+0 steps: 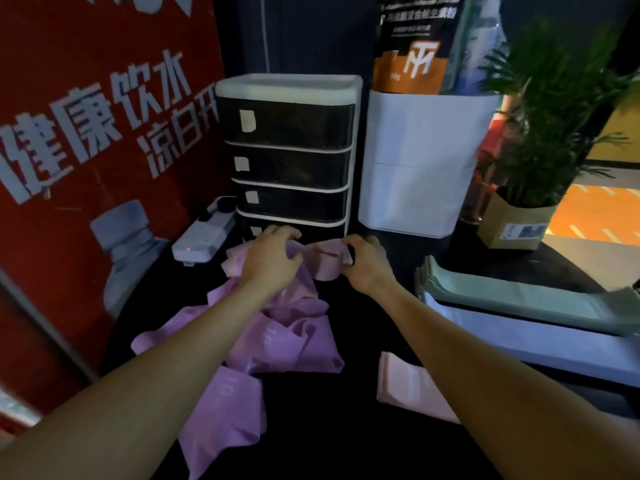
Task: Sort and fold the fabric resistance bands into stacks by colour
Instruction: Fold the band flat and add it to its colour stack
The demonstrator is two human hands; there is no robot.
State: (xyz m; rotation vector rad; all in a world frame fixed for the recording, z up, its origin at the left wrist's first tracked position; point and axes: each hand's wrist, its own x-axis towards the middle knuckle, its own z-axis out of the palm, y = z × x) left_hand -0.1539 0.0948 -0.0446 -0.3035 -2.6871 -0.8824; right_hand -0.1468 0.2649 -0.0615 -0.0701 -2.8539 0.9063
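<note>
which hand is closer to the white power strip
Left. The left hand grips the purple band just right of the power strip; the right hand grips the same band farther right, with the left hand between it and the strip.

Head view, close, downward-forward

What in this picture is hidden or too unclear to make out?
Head view only:
- Drawer unit: dark fronts hide the contents; its labels are too small to read.
- Pale pink folded bands: the right forearm covers their right part.
- Green folded bands: cut off by the right edge.
- Purple band held by the left hand and right hand: its fold is hidden by fingers.
</note>
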